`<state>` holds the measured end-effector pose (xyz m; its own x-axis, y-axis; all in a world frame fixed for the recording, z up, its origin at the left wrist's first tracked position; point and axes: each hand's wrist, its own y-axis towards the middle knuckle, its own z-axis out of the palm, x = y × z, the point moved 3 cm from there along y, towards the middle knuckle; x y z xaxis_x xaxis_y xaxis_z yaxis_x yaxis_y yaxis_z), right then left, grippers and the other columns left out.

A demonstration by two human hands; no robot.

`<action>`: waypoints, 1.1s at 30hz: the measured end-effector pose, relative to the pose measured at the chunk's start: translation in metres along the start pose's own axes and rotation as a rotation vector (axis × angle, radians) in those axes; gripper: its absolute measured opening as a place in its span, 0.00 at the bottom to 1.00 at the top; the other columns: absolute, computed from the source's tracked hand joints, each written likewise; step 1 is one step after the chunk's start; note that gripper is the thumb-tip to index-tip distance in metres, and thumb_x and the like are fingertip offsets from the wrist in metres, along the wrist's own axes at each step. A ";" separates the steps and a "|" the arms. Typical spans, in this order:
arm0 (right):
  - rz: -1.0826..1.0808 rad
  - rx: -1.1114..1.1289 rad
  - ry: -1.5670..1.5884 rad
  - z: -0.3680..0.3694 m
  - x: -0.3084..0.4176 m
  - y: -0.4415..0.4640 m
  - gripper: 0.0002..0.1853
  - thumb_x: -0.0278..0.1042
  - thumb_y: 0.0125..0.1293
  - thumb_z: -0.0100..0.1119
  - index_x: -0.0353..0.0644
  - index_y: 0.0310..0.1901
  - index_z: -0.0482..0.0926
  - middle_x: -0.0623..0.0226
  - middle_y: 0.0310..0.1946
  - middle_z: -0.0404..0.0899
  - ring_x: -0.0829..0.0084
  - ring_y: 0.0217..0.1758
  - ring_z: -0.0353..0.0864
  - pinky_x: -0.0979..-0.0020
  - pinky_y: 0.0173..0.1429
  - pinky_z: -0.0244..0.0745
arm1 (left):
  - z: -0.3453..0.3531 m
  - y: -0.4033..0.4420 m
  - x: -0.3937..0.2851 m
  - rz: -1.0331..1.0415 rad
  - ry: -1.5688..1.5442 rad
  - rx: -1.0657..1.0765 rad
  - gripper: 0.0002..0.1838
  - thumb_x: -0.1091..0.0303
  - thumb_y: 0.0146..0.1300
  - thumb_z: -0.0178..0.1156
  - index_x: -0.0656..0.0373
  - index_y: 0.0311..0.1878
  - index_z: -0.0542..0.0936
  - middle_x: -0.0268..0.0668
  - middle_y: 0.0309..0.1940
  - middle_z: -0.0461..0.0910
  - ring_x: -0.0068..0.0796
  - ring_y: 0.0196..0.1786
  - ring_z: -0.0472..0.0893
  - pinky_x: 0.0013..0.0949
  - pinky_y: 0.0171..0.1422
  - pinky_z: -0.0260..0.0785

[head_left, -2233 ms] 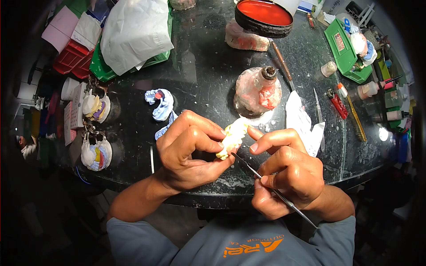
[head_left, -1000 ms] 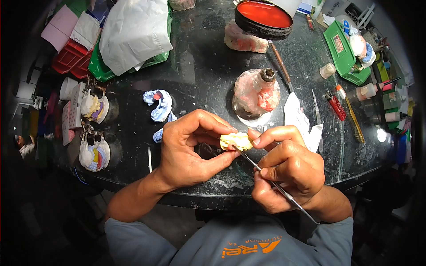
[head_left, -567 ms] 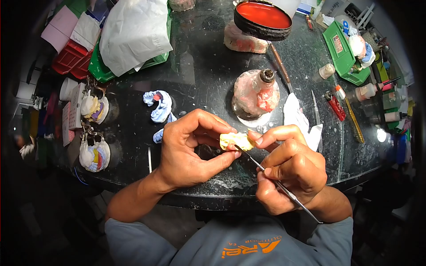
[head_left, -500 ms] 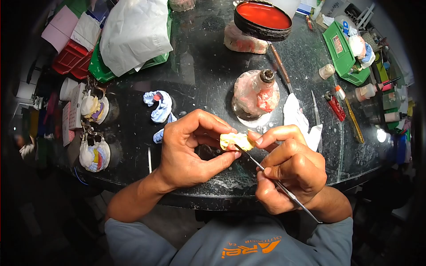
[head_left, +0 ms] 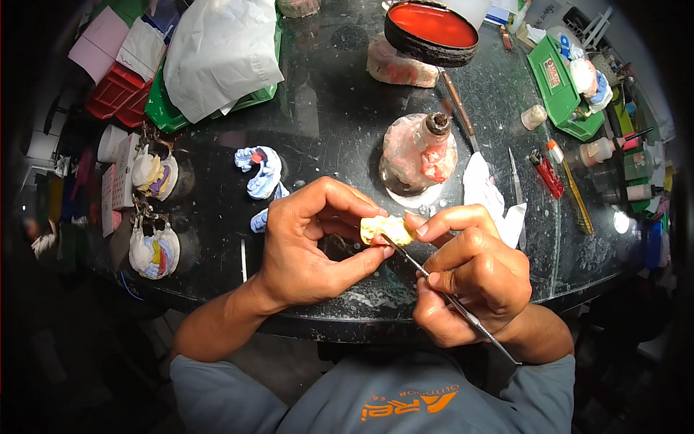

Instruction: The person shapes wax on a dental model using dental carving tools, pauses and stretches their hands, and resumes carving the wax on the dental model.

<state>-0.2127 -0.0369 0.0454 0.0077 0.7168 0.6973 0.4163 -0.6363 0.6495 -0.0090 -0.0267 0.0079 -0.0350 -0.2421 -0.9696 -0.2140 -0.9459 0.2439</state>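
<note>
Between the thumb and fingers of my left hand is a small yellow dental model with a bit of pink on its near side. My right hand grips a thin metal wax carver like a pen. The carver's tip touches the near side of the model, and its other, hooked end points down toward my right forearm. My right index finger also rests near the model's right edge. Left of my left hand lie blue dental casts. Just beyond the model stands a wax-spattered burner.
A pan of red molten wax stands at the back, with a wooden-handled knife beside it. White tissue, tweezers and a yellow brush lie to the right. Mounted models stand at left; green trays sit farther back.
Both hands hold nearly the same pose. The carver has shifted very slightly at the model; the whole scene moves a few pixels with the camera.
</note>
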 end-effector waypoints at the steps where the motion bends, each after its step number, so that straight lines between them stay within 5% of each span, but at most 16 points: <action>1: 0.001 -0.001 -0.003 0.000 0.000 0.000 0.13 0.15 0.42 0.69 0.39 0.26 0.75 0.66 0.26 0.79 0.53 0.43 0.88 0.61 0.45 0.85 | 0.000 0.000 0.000 0.009 -0.011 -0.017 0.22 0.88 0.52 0.76 0.66 0.48 0.77 0.46 0.48 0.83 0.31 0.53 0.88 0.30 0.57 0.86; 33: -0.010 -0.011 0.014 -0.001 -0.001 -0.001 0.12 0.15 0.43 0.69 0.39 0.28 0.75 0.66 0.26 0.80 0.54 0.42 0.87 0.61 0.45 0.85 | 0.001 -0.001 0.002 0.014 -0.056 -0.056 0.19 0.86 0.55 0.75 0.66 0.48 0.79 0.44 0.47 0.86 0.29 0.50 0.90 0.28 0.55 0.86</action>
<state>-0.2139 -0.0375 0.0448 -0.0094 0.7190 0.6950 0.4065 -0.6323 0.6596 -0.0099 -0.0265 0.0057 -0.0920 -0.2444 -0.9653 -0.1581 -0.9535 0.2565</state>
